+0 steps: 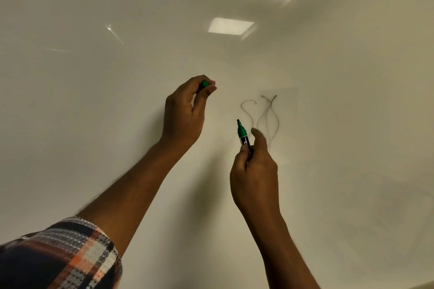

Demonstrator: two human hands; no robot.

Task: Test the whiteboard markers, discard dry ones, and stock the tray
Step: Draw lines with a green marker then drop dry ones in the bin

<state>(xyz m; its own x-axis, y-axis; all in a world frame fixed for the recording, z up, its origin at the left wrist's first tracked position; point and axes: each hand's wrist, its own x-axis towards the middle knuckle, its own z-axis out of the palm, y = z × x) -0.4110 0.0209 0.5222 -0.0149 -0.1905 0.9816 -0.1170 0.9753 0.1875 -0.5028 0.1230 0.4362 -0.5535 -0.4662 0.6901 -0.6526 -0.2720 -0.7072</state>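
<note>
A whiteboard (94,124) fills the whole view. My right hand (254,176) grips an uncapped green marker (243,135) by its black barrel, tip pointing up and close to the board. My left hand (185,112) is raised to the left and pinches the green cap (204,84) between its fingertips. Faint grey wavy test strokes (267,117) are drawn on the board just right of the marker's tip. No tray is in view.
Two ceiling light panels are reflected in the board's glossy surface (231,26) at the upper right. A plaid sleeve (63,256) covers my left forearm at the bottom left. Faint smudges mark the board at the lower right.
</note>
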